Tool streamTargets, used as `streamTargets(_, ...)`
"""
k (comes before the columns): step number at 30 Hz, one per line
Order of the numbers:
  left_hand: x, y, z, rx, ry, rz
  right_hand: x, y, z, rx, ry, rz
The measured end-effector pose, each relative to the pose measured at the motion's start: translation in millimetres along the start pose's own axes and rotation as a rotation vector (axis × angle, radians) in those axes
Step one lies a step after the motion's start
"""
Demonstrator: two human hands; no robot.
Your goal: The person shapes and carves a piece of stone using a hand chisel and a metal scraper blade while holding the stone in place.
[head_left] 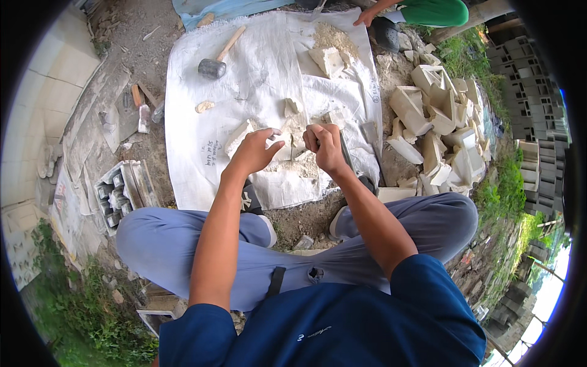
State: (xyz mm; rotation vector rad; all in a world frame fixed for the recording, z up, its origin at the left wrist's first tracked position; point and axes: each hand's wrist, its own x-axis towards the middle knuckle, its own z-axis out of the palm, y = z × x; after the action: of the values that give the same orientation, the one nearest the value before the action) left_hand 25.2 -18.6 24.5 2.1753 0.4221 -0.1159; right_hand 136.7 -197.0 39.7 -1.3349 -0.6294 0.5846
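Note:
My left hand (257,150) hovers over broken pale chunks, its thumb and fingers curved and apart, with nothing visible between them. To its left lies an off-white chunk (239,136), partly covered by the hand. My right hand (327,147) is closed in a fist at the right side of the rubble; whatever it grips, if anything, is hidden. Between the hands sit cracked pale pieces (296,142) and crumbs. A dark bar (348,154) shows just beside my right wrist. All this rests on a white woven sheet (183,153).
A mallet (212,68) with a wooden handle lies farther up the sheet, near a small pale fragment (205,107). Broken hollow blocks (437,110) are heaped at right. Another person's hand (365,17) touches the far edge. Grey moulded pieces (119,192) stand at left.

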Motion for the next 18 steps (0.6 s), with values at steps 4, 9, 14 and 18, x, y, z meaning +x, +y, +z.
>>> streamTargets(4, -5.5, -6.0, -7.6, 0.0, 0.028, 0.016, 8.3, -40.1, 7.9, 0.034, 0.008, -0.009)
streamTargets(9, -4.7, 5.6, -3.6, -0.018, 0.042, 0.035, 6.6, -40.5, -8.4, -0.036, 0.009, -0.037)
streamTargets(14, -4.0, -4.8, -0.2, -0.005, 0.029, 0.033, 3.1, -1.0, -7.9, 0.0, 0.067, 0.017)
streamTargets(18, -11.2, 3.3, -5.5, -0.023, 0.019, -0.05, 11.6, -76.6, 4.6, 0.028, 0.012, 0.005)
